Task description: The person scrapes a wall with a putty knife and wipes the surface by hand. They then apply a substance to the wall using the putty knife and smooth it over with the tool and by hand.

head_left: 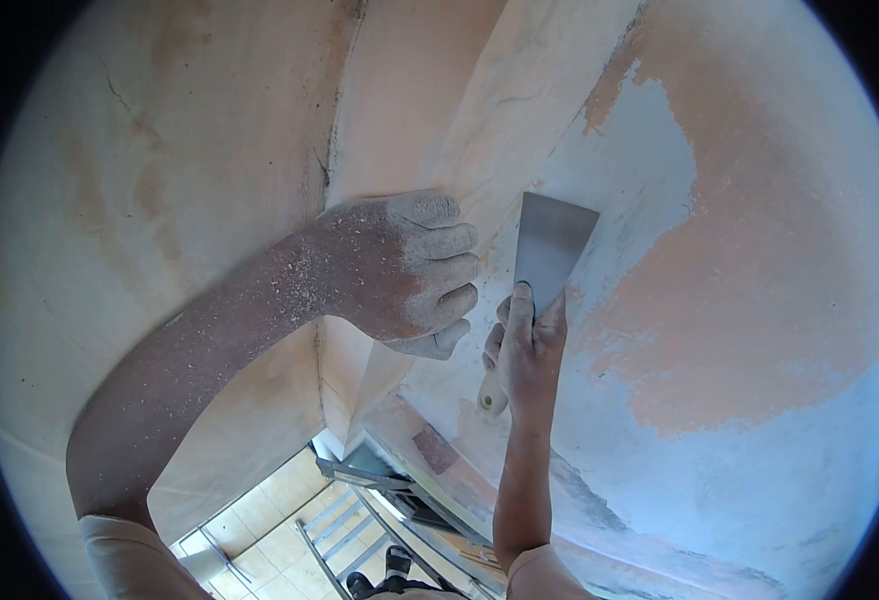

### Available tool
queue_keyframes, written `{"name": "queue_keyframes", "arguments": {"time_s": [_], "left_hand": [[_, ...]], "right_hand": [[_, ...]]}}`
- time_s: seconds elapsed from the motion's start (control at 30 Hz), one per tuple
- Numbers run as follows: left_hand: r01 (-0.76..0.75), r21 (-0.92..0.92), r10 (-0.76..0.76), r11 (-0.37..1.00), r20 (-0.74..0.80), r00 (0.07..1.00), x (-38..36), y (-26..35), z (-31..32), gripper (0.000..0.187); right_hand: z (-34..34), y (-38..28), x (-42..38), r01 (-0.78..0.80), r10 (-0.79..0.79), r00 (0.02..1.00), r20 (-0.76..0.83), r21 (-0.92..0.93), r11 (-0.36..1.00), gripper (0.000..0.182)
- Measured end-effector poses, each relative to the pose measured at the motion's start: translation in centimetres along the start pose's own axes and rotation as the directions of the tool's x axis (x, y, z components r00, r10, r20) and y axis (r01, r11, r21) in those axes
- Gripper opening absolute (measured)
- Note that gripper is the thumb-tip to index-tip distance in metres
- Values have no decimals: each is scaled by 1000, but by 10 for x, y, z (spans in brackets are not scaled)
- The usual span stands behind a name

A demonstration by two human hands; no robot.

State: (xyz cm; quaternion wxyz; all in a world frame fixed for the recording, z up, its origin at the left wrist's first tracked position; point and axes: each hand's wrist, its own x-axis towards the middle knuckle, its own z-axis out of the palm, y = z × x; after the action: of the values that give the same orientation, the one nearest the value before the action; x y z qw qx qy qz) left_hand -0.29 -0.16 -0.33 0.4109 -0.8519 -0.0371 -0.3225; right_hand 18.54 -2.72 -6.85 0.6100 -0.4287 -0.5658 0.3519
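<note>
My right hand [531,345] is wrapped round the pale handle of a putty knife [553,240], with the thumb on the wide metal blade. The blade points up, close to the patchy wall [729,270] of peach and whitish areas. My left hand [409,270], dusted with white powder, is raised to the left of the blade, near the corner between the wall surfaces. Its fingers are curled, and whatever they may hold is hidden.
Far below are a metal ladder [344,530], dark shoes [397,560] and a tiled floor [259,510]. A cracked, stained plaster surface [159,150] spans the left side. Dark framed items lie near the wall's foot.
</note>
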Motion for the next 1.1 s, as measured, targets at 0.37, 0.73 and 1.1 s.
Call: {"name": "queue_keyframes", "arguments": {"time_s": [0.37, 0.73, 1.1], "left_hand": [[10, 4, -10, 1000, -1, 1000, -1, -1, -1, 27], [0, -2, 0, 1000, 8, 1000, 0, -1, 1, 26], [7, 5, -6, 1000, -47, 999, -1, -2, 4, 26]], "right_hand": [[-10, -3, -9, -135, 135, 991, 3, 60, 989, 30], [3, 3, 1, -30, 32, 999, -24, 84, 996, 11], [0, 4, 3, -1, 1, 1000, -7, 35, 999, 11]]}}
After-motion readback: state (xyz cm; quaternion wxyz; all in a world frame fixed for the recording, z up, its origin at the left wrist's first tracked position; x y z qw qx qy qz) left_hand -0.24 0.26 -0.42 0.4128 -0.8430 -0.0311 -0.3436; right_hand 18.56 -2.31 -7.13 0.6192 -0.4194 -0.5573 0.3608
